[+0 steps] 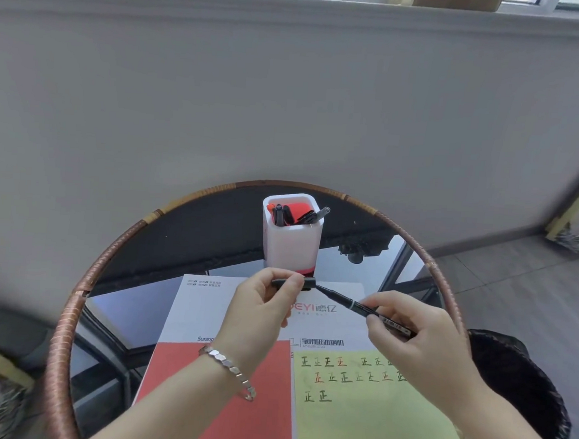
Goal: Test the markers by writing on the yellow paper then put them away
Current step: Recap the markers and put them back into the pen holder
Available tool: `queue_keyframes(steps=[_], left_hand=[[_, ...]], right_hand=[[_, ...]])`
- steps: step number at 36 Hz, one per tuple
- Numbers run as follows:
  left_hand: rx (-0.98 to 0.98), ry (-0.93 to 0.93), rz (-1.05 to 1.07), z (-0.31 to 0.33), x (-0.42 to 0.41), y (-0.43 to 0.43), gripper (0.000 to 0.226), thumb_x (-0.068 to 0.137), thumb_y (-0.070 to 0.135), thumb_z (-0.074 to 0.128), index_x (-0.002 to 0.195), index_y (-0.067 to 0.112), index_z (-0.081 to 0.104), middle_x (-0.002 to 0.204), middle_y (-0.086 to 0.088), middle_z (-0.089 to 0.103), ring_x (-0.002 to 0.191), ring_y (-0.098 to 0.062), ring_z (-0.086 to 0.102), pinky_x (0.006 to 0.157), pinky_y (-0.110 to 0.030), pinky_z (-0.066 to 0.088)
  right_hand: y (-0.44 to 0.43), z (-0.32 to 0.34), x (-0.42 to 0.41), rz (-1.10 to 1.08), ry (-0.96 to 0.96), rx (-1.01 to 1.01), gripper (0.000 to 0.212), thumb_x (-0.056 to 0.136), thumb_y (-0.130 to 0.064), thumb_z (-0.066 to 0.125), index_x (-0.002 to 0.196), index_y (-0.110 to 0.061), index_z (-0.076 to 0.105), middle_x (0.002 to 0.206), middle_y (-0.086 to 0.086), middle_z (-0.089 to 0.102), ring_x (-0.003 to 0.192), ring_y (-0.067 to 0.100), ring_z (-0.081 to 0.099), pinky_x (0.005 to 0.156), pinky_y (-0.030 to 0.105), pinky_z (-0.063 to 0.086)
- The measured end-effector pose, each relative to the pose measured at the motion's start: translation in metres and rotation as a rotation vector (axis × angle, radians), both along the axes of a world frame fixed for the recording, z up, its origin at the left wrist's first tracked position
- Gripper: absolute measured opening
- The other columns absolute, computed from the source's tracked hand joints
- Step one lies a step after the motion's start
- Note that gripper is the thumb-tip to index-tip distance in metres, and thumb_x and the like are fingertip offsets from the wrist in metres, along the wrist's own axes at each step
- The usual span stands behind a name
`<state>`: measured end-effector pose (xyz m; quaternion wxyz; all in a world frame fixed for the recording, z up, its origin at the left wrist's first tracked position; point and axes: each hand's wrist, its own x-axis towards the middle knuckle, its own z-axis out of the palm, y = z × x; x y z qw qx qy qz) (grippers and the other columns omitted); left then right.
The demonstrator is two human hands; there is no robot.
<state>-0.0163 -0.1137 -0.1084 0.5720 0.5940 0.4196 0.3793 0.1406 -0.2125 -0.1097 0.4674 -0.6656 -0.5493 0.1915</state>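
My right hand (pixel 416 346) grips a black marker (pixel 354 304) by its barrel, tip pointing up and left. My left hand (pixel 262 306) pinches the marker's black cap (pixel 308 284) right at that tip, above the booklet. The yellow paper (pixel 370 421) lies at the lower right, with several rows of written test marks in black, green and red. A white pen holder (pixel 291 243) stands behind the hands and holds several black and red markers.
The paper rests on a white and red booklet (pixel 203 383) on a round glass table with a copper-wrapped rim (pixel 69 311). A dark woven seat (pixel 522 386) sits at the right. A grey wall is close behind the table.
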Motion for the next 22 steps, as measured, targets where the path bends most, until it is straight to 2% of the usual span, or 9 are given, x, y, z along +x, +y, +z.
queue_keyframes(steps=[5,8,11,15,18,22], left_hand=[[0.041,0.069,-0.034,0.001,-0.004,0.002,0.014,0.089,0.021,0.057,0.078,0.016,0.064,0.051,0.010,0.047,0.044,0.000,0.042,0.049,-0.013,0.042],[0.043,0.123,-0.105,0.006,-0.007,0.002,0.015,0.088,0.023,0.058,0.076,0.016,0.064,0.046,0.013,0.046,0.045,-0.002,0.041,0.049,-0.011,0.039],[0.055,0.172,-0.232,0.011,-0.009,-0.001,0.017,0.088,0.020,0.059,0.072,0.015,0.063,0.043,0.014,0.047,0.044,-0.002,0.042,0.047,-0.008,0.037],[0.034,0.150,-0.280,0.015,-0.010,-0.005,0.017,0.089,0.018,0.057,0.074,0.012,0.063,0.051,0.009,0.054,0.045,-0.002,0.048,0.052,-0.012,0.043],[0.056,0.132,-0.287,0.016,-0.009,-0.008,0.019,0.090,0.017,0.055,0.073,0.012,0.062,0.050,0.009,0.055,0.044,-0.002,0.048,0.052,-0.013,0.044],[0.125,0.088,-0.316,0.015,-0.005,-0.013,0.021,0.091,0.012,0.053,0.070,0.013,0.058,0.047,0.009,0.052,0.044,-0.004,0.044,0.051,-0.014,0.039]], right_hand=[[-0.001,0.002,0.002,0.035,-0.035,-0.001,0.019,0.069,-0.022,0.056,0.082,-0.034,0.064,0.066,0.001,0.064,0.044,0.009,0.044,0.045,0.024,0.038],[-0.001,0.003,0.005,0.041,-0.089,0.008,0.017,0.069,-0.025,0.057,0.080,-0.036,0.065,0.064,-0.006,0.066,0.046,0.009,0.051,0.047,0.025,0.044],[-0.002,0.004,0.005,0.080,-0.211,0.032,0.015,0.068,-0.036,0.055,0.076,-0.043,0.065,0.075,-0.013,0.068,0.057,0.014,0.061,0.054,0.032,0.050],[-0.001,0.004,0.005,0.127,-0.311,0.104,0.019,0.073,-0.042,0.059,0.092,-0.037,0.061,0.076,-0.020,0.067,0.066,0.003,0.063,0.057,0.024,0.050],[0.002,0.004,0.004,0.127,-0.332,0.169,0.026,0.077,-0.055,0.057,0.092,-0.034,0.061,0.075,-0.027,0.065,0.059,0.007,0.062,0.056,0.023,0.049],[0.004,0.004,-0.001,0.085,-0.356,0.260,0.017,0.073,-0.039,0.061,0.084,-0.027,0.067,0.066,-0.017,0.067,0.055,0.006,0.060,0.050,0.022,0.046]])
